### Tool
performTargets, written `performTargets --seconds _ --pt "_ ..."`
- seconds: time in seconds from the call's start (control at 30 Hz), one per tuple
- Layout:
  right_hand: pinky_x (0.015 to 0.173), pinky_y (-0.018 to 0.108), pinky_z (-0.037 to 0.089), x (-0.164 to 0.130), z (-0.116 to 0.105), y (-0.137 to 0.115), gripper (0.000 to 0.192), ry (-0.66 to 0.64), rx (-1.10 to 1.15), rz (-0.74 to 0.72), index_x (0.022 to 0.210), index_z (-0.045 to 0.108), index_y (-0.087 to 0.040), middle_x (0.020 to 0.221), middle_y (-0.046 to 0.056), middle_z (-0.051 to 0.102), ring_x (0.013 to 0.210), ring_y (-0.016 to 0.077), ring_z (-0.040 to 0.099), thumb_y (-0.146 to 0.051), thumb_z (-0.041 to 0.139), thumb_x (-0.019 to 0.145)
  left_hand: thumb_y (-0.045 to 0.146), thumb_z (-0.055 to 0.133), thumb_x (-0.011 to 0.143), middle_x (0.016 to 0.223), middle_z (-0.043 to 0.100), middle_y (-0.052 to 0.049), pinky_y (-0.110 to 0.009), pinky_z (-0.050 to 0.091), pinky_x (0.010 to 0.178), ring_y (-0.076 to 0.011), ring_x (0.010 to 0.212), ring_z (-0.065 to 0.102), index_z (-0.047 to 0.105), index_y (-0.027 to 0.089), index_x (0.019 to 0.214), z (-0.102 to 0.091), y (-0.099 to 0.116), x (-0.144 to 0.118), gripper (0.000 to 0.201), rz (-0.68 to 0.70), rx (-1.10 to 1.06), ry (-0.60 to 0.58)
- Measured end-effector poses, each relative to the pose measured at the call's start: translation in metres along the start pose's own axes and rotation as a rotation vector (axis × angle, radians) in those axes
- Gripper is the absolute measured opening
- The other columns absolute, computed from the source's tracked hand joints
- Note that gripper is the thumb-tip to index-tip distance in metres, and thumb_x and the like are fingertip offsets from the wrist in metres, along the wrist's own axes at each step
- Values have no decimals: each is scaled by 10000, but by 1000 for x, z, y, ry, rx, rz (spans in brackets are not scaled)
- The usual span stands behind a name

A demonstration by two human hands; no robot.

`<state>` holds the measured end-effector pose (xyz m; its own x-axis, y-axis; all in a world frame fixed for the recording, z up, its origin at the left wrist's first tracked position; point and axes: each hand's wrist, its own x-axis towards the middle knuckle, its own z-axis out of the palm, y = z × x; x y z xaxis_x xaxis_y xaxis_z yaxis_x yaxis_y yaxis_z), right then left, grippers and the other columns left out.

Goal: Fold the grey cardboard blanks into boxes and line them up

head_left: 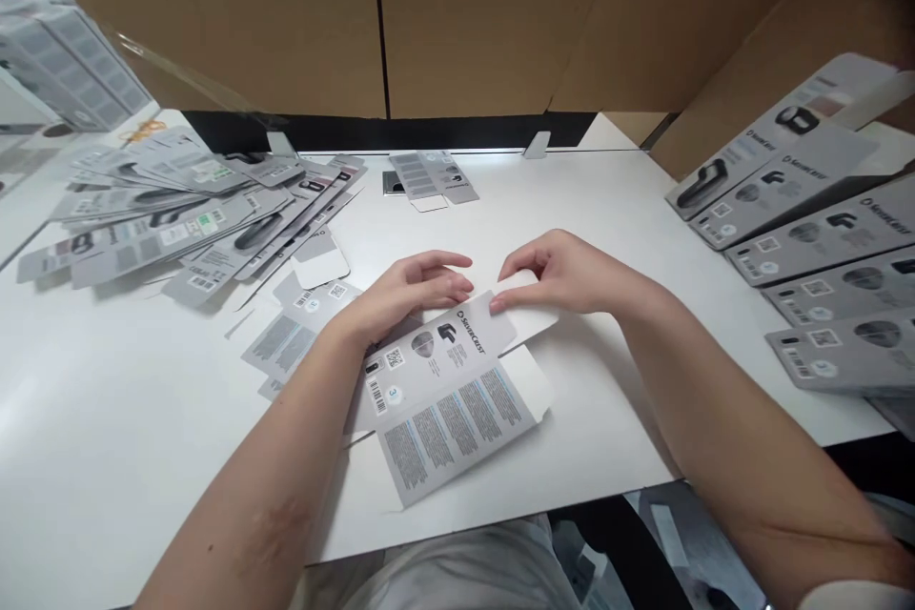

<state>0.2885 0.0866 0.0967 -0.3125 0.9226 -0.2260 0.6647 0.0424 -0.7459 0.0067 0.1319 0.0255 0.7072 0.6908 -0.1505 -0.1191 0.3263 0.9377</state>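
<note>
Near the front edge of the white table [607, 210], the left hand [404, 295] presses flat on a grey printed flat cardboard carton blank [447, 391] while the right hand [561, 272] pinches its white end flap [525, 310], apparently mid-fold; creasing squarely seems next.

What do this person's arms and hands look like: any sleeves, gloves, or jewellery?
Both forearms are bare from the frame edge to the wrist. The left hand and right hand wear no gloves, and no rings or watch show. A pale edge, maybe a sleeve, shows at the lower right corner, too cropped to tell.
</note>
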Motion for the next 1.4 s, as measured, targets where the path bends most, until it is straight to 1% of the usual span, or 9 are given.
performTargets --seconds 0.13,0.4,0.57,0.7,0.93,1.07,1.23,1.3,1.4 --pt "668 369 373 14 1 12 509 75 87 -18 847 910 -255 758 19 728 712 181 540 -753 1004 791 529 1066 904 1168 855 -75 -321 613 823 -197 947 798 878 253 1380 -3 3 -5 581 -81 63 -56" --pt "692 366 407 5 1 34 506 57 126 23 834 898 -247 791 38 766 748 203 597 -746 978 844 461 1047 919 1324 876 -134 -385 628 1018 -246 1130 817 890 237 1431 -8 2 -3 580 -103 60 -110" --pt "662 375 397 0 -7 41 479 56 108 28 828 909 -278 755 32 747 716 206 579 -750 988 864 482 1033 917 954 807 -28 -319 591 787 -178 830 733 905 242 1375 -4 11 -4 532 -126 228 -201" --pt "684 384 447 -1 -5 44 470 68 136 18 826 890 -289 800 40 767 757 222 624 -747 977 892 544 1018 899 841 777 -23 -278 531 617 -165 691 678 913 220 1101 4 17 -3 396 -229 413 -280" --pt "621 359 436 3 9 44 656 289 311 84 1020 855 -281 765 31 704 663 194 553 -930 868 927 549 1055 852 812 782 -48 -217 453 522 -123 635 639 866 193 877 -6 13 -2 404 -181 249 -81" --pt "626 375 497 3 14 46 894 27 301 14 783 822 -236 760 98 761 639 206 602 -1070 580 999 547 1072 831 841 810 -73 -230 467 511 -144 649 683 889 192 889 -14 15 -5 404 -153 195 65" --pt "592 347 525 -1 22 33 554 -270 294 89 948 937 -266 834 56 802 712 234 670 -813 963 868 530 1096 791 800 764 -37 -229 434 494 -105 603 611 881 186 858 -8 19 -5 411 -145 162 105" --pt "585 339 503 -1 24 29 530 -219 322 78 913 919 -258 808 48 773 698 219 644 -782 979 864 545 1091 798 818 775 -39 -232 425 492 -101 603 608 900 185 896 -5 17 -2 419 -137 148 139" --pt "620 352 477 1 25 28 586 34 380 76 868 849 -248 809 50 739 708 211 623 -825 944 895 581 1068 842 905 819 -42 -239 483 545 -113 657 660 891 199 958 0 12 5 437 -89 78 287"
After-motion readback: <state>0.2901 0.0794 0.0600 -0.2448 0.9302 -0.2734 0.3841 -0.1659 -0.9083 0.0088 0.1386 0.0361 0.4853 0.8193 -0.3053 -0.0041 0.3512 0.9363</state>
